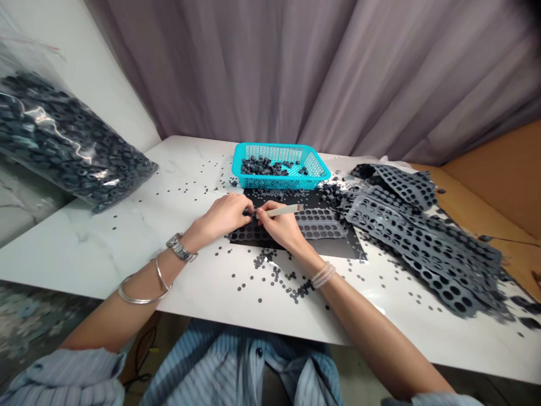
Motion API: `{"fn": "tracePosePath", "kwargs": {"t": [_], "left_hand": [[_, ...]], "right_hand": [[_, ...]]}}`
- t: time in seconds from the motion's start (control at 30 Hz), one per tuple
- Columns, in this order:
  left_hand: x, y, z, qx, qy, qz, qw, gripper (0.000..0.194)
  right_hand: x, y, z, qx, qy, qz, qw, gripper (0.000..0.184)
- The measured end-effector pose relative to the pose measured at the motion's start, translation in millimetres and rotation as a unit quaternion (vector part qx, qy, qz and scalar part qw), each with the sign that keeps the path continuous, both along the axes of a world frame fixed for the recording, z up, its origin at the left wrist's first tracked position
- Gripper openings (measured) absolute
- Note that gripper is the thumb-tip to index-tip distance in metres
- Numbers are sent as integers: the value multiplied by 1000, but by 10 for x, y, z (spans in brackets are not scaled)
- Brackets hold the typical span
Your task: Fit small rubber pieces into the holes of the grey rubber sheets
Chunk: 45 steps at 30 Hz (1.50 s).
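The left hand [224, 216] sat at the middle of the frame, its fingers [242, 206] pinched together on a small dark rubber ring [248, 211]. Just beside it, the right hand [281, 226] gripped a pale stick [282, 211] between thumb and fingers, one end toward the ring. Both hands were over a perforated grey sheet [321, 223] lying on a black mat [338, 248] on the white marble bench [127, 254], below a turquoise basket [253, 151] of similar rings at upper centre.

Head-worn camera looks forward, down onto the left hand [224, 217] and right hand [281, 225].
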<state>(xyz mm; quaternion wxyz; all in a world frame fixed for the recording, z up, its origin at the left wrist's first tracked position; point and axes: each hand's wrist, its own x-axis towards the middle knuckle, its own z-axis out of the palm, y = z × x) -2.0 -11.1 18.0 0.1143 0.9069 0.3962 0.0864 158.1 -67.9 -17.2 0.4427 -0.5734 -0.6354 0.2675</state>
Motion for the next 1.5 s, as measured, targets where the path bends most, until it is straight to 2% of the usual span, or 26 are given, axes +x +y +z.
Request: {"fn": "tracePosePath", "kwargs": {"t": [0.27,0.4,0.47,0.53,0.6,0.7,0.8,0.9,1.0,1.1,1.2,1.27,1.37,1.5], "left_hand": [[16,14,-27,7,4,5,1000,21],[25,35,-58,-2,-16,-14,1000,18],[-1,58,-5,-50,-32,-40,997,16],[-59,92,103,-141,-60,-73,985,11],[-133,135,225,-231,-125,-80,962,8],[-204,207,312,-299,-296,3,907,15],[-178,262,240,-399,-410,77,816,15],[-106,277,127,-505,-461,80,726,11],[-53,263,68,-551,-497,87,665,12],[-24,241,57,-568,-527,102,624,15],[5,222,69,-596,-543,114,580,5],[28,211,81,-609,-545,133,561,7],[58,198,98,-607,-552,161,548,15],[73,181,100,-598,-556,168,552,15]], "right_hand": [[-7,-4,21,7,-35,9,999,22],[-39,0,7,11,-58,6,998,21],[-53,1,7,10,-67,1,998,20],[-54,4,9,9,-68,-4,998,20],[-42,12,3,7,-56,-2,998,22],[-10,32,-25,-4,9,3,1000,21],[22,51,-52,-11,108,-19,994,20],[46,56,-48,-5,181,-42,983,21],[67,56,-31,-7,214,-51,975,20],[82,67,-32,-17,232,-63,971,18],[84,84,-43,-26,240,-73,968,16],[80,93,-51,-28,241,-74,967,16],[76,99,-60,-29,246,-73,966,16],[74,108,-69,-33,253,-73,964,17]]}}
